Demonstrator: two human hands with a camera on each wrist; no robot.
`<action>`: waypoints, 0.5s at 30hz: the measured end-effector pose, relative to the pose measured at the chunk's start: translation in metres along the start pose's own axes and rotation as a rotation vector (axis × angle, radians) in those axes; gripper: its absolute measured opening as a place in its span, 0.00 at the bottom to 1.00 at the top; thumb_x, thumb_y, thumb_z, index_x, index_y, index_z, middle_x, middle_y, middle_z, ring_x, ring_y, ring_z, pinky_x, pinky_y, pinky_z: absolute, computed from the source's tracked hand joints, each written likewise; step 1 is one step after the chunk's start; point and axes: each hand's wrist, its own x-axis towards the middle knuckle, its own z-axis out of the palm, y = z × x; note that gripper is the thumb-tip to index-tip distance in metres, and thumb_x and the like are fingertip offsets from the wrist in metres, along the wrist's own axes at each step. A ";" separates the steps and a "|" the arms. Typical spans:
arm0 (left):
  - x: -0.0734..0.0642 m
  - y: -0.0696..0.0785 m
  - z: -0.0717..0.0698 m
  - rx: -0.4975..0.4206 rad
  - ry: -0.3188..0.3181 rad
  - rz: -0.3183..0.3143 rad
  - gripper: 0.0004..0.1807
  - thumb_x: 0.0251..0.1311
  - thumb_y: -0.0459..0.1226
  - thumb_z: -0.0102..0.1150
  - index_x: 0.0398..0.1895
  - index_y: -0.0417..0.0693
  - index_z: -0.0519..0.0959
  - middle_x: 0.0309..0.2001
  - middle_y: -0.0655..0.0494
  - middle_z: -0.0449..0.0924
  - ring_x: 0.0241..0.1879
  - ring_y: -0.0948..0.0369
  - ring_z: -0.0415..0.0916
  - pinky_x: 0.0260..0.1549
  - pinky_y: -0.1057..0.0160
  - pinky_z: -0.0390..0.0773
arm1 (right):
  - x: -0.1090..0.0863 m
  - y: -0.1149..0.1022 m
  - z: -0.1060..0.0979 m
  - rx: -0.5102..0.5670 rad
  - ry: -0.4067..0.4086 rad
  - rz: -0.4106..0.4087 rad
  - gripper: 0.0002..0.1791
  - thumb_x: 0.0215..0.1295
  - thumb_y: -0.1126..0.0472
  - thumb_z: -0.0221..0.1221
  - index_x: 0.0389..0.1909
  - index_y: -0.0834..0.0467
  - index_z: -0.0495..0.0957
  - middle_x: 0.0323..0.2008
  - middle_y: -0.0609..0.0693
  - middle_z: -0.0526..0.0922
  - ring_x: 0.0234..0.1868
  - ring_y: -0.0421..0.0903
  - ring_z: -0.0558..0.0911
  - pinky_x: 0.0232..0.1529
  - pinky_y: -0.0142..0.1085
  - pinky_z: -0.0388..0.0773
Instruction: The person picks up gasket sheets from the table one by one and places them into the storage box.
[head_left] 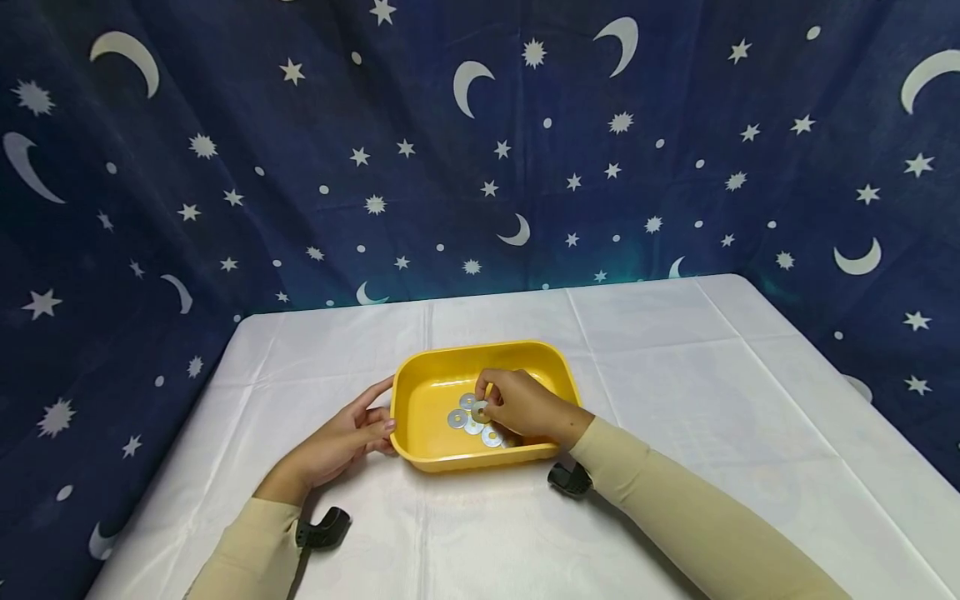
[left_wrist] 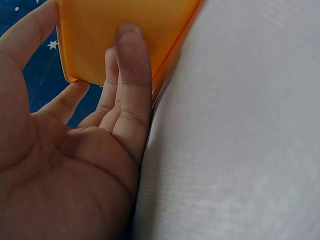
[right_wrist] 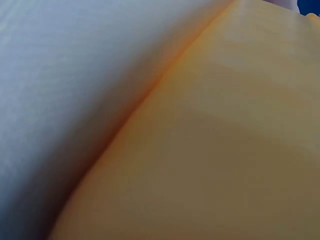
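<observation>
A yellow plastic tray (head_left: 420, 433) stands on the white-covered table in the head view. Several flat metal washers (head_left: 457, 419) with round centre holes lie grouped on its floor. My right hand (head_left: 521, 406) reaches in over the near right rim and pinches one washer (head_left: 481, 412) between thumb and fingertips, above the others. At the tray's left end, my left hand (head_left: 341, 437) rests its fingertips against the outside wall. In the left wrist view, those fingers (left_wrist: 132, 65) touch the yellow wall (left_wrist: 90, 30). Only the tray's outer side (right_wrist: 225, 140) fills the right wrist view; the right hand is hidden there.
A white cloth (head_left: 675, 358) with fold lines covers the table around the tray. Behind and at the sides hangs a dark blue curtain (head_left: 420, 100) with moons and stars. Black wrist cameras (head_left: 326, 529) sit at both sleeve cuffs.
</observation>
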 end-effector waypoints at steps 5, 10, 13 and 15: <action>-0.001 0.000 -0.001 0.000 -0.011 0.016 0.38 0.62 0.36 0.53 0.70 0.70 0.47 0.49 0.41 0.68 0.43 0.54 0.77 0.44 0.58 0.80 | 0.001 -0.002 0.001 -0.077 0.024 -0.014 0.07 0.56 0.64 0.62 0.35 0.55 0.74 0.20 0.46 0.72 0.19 0.39 0.69 0.22 0.27 0.69; -0.003 0.000 -0.002 -0.007 -0.016 0.022 0.38 0.62 0.35 0.53 0.70 0.69 0.47 0.46 0.44 0.68 0.42 0.55 0.76 0.44 0.58 0.80 | 0.002 -0.003 0.002 -0.118 0.031 -0.028 0.06 0.56 0.63 0.62 0.34 0.55 0.76 0.20 0.45 0.72 0.19 0.39 0.69 0.23 0.28 0.69; -0.004 0.000 -0.002 -0.005 -0.015 0.019 0.38 0.62 0.36 0.53 0.70 0.69 0.47 0.46 0.44 0.68 0.42 0.55 0.76 0.44 0.58 0.80 | 0.003 -0.003 0.003 -0.135 0.032 -0.026 0.06 0.55 0.64 0.62 0.34 0.54 0.76 0.20 0.45 0.72 0.20 0.39 0.69 0.23 0.28 0.69; -0.004 0.000 -0.002 0.000 -0.009 0.016 0.38 0.62 0.36 0.53 0.70 0.69 0.47 0.46 0.44 0.69 0.42 0.55 0.76 0.44 0.58 0.80 | 0.004 -0.003 0.004 -0.140 0.033 -0.020 0.06 0.55 0.64 0.61 0.34 0.54 0.76 0.20 0.45 0.72 0.20 0.39 0.70 0.23 0.28 0.69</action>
